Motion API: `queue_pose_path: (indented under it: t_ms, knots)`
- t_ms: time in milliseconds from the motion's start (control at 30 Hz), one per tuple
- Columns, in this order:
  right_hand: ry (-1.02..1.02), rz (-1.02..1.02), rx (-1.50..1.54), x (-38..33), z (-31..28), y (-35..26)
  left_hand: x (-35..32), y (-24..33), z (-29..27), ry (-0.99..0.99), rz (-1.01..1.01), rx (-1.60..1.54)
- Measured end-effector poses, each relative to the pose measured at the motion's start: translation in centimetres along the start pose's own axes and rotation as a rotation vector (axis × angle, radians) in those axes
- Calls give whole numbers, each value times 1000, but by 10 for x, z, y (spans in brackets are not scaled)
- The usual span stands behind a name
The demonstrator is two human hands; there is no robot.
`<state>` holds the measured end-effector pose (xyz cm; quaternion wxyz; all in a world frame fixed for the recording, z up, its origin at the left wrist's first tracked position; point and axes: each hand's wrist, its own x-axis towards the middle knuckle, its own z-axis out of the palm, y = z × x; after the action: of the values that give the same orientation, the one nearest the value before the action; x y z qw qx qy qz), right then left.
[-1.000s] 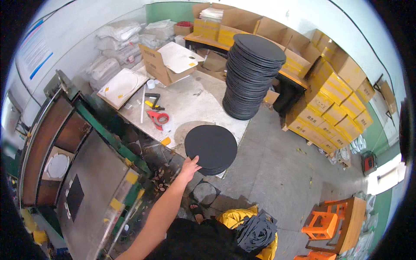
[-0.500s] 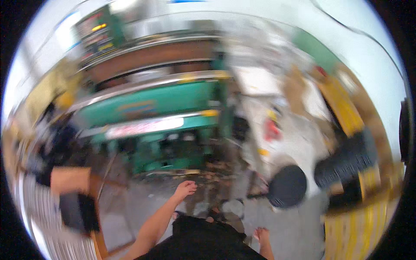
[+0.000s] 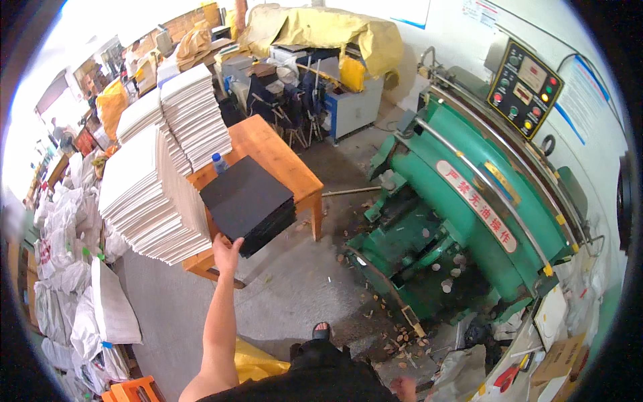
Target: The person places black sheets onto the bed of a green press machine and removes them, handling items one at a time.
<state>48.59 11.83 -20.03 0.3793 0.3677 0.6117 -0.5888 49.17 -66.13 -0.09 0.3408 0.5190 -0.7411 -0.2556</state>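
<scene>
My left hand (image 3: 226, 253) reaches forward to the near left corner of a stack of square black sheets (image 3: 248, 194). Its thumb and fingers are apart and seem to touch the stack's edge; I see no sheet lifted. The black stack rests on an orange-brown wooden table (image 3: 295, 171). Beside it, to the left, stand tall piles of white sheets (image 3: 151, 201). A clear bottle with a blue cap (image 3: 218, 161) stands just behind the black stack. Low at the lower edge, my right hand (image 3: 404, 387) is blurred and partly cut off, so its fingers cannot be made out.
A big green machine (image 3: 462, 194) with a control panel (image 3: 526, 87) fills the right side. White sacks (image 3: 67, 234) line the left, with an orange plastic stool (image 3: 134, 390) below. Scraps and leaves litter the floor by the machine. Behind the table are folded chairs and a cabinet (image 3: 355, 110).
My view has swung left from facing the machine to the table. My left hand has moved from hanging in the air to the black stack; my right hand has dropped toward the lower edge.
</scene>
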Motion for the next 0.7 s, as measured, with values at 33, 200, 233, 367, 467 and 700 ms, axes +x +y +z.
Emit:
queue_pose_path:
  t_ms: [33,200,233,367,467,700]
  knots:
    - [-23,-37,34,8,0,-13,2,-4,7,40,130,139]
    - [20,-212,-119,8,62,-81,20,-24,12,-94,-261,-505]
    - [89,-243,-315,-14,100,-101,22,-37,-2,-77,-304,-558]
    - [-366,-75,83,51,47,-63,33,-38,11,-89,-499,-824]
    - [-182,13,-86,88,22,-39,22,-46,2,-252,-519,-1101]
    - [-45,62,-261,53,35,-19,-51,12,-62,-384,-724,-1460]
